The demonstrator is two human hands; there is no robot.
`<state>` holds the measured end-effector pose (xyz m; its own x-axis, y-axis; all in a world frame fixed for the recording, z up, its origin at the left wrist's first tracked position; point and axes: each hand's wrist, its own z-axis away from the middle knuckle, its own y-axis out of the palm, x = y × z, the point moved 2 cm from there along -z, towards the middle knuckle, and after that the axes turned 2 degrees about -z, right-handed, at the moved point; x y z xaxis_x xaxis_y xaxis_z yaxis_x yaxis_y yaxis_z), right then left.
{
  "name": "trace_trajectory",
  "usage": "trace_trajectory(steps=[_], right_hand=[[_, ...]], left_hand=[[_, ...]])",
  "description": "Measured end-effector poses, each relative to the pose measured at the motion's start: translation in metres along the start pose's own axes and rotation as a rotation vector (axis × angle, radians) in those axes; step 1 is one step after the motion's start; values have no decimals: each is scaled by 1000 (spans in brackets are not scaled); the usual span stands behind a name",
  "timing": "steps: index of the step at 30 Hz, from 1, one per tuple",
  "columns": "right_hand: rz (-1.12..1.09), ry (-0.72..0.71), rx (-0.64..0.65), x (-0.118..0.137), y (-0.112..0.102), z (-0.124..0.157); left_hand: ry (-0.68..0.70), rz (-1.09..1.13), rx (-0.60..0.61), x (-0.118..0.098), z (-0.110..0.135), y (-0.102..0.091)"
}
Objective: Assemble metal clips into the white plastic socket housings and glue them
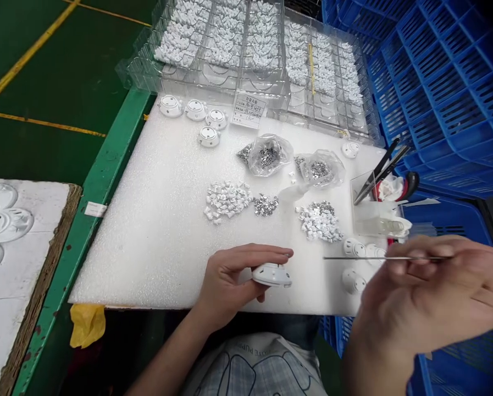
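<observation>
My left hand (230, 280) is closed round a small white round housing (272, 274), held just above the near edge of the white foam sheet (164, 220). My right hand (431, 297), blurred by motion, pinches thin metal tweezers (365, 257) that point left toward the housing. In front of my hands lie a pile of small white plastic parts (226, 199), a small pile of metal bits (265, 204) and a mixed white pile (320, 221). Three more white housings (355, 264) lie under the tweezers.
Several finished white housings (197, 118) sit at the sheet's far left. Two clear bags of metal parts (269, 155) lie mid-sheet. Clear trays of white parts (250, 44) stand behind. Scissors (380, 170) rest in a clear box. Blue crates (444, 88) stand right.
</observation>
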<state>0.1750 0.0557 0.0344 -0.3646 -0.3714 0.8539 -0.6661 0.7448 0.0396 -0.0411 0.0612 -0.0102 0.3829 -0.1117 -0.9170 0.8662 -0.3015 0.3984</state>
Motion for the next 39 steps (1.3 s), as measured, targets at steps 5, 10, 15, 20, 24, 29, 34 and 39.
trace_trajectory(steps=[5, 10, 15, 20, 24, 29, 34, 39], right_hand=[[-123, -2, 48, 7, 31, 17], [-149, -25, 75, 2, 29, 15], [-175, -25, 98, 2, 30, 16], [-169, -16, 96, 3, 32, 17], [-148, -30, 96, 5, 32, 17], [26, -102, -108, -1, 9, -6], [185, -261, -359, -19, -40, -44], [275, -350, -464, -36, -68, -58]], left_hand=[[9, 5, 7, -1, 0, 1], [8, 16, 18, -1, 1, 1], [11, 12, 21, -1, 1, 1], [2, 13, 13, -1, 1, 1], [-6, 5, -4, -1, 1, 1], [-3, -11, -1, -1, 2, -1], [32, -61, -37, 2, 3, -3], [67, -98, -40, 3, 2, -3]])
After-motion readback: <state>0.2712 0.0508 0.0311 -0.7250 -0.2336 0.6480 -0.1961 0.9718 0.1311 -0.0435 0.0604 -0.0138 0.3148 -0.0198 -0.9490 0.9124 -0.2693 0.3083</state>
